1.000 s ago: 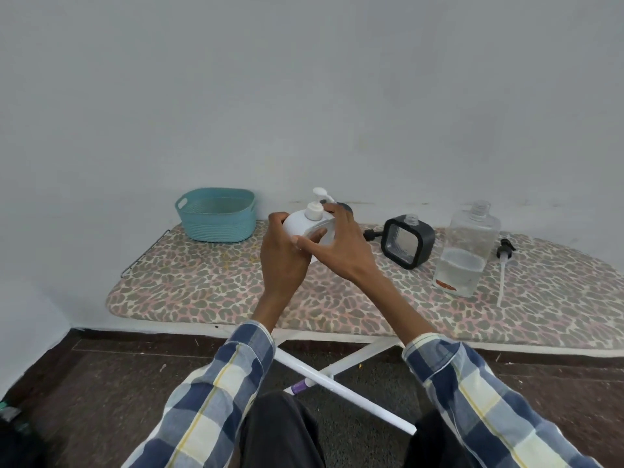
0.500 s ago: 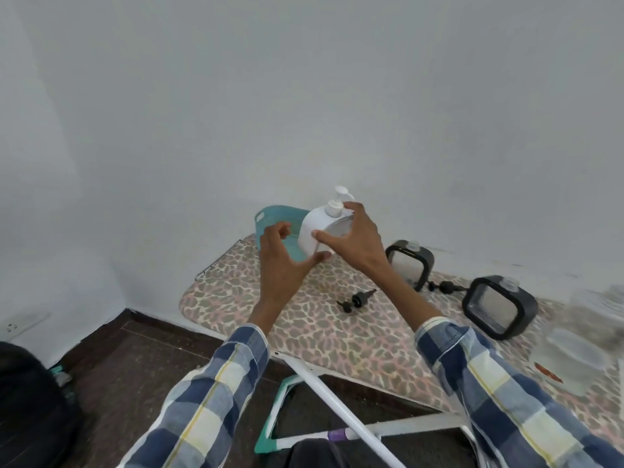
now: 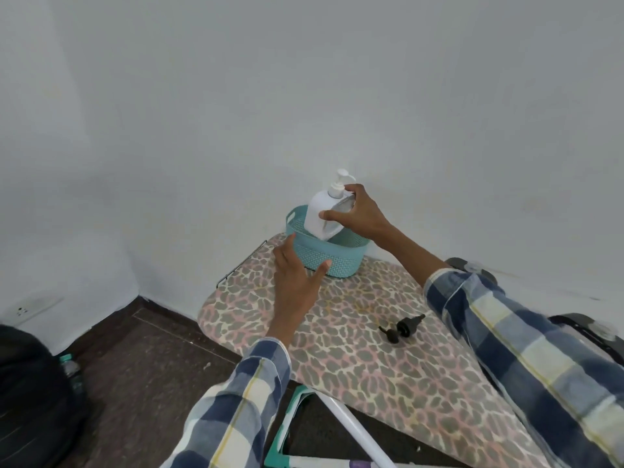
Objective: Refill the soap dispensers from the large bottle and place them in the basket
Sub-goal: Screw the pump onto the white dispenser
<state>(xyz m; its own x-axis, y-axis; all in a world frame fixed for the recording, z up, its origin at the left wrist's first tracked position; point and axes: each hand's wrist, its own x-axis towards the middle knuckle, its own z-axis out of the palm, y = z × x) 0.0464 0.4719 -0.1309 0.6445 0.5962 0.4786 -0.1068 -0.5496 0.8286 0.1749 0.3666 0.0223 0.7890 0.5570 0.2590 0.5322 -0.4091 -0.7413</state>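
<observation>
White plastic soap dispenser [image 3: 320, 216], pump on top, hangs tilted with its base inside the teal woven basket [image 3: 329, 256]; whether it touches the bottom is hidden by the basket wall. The right hand [image 3: 359, 216] has its grip closed around the dispenser's body, covering its right side, so no label can be read. The left hand [image 3: 295, 276] is spread open against the basket's near wall, holding nothing. The basket stands at the far end of the leopard-print surface [image 3: 354, 359]. A loose black pump head [image 3: 401, 327] lies near the middle. Two black-framed containers [image 3: 472, 265] at the right edge are mostly hidden behind the checked sleeve [image 3: 526, 349].
</observation>
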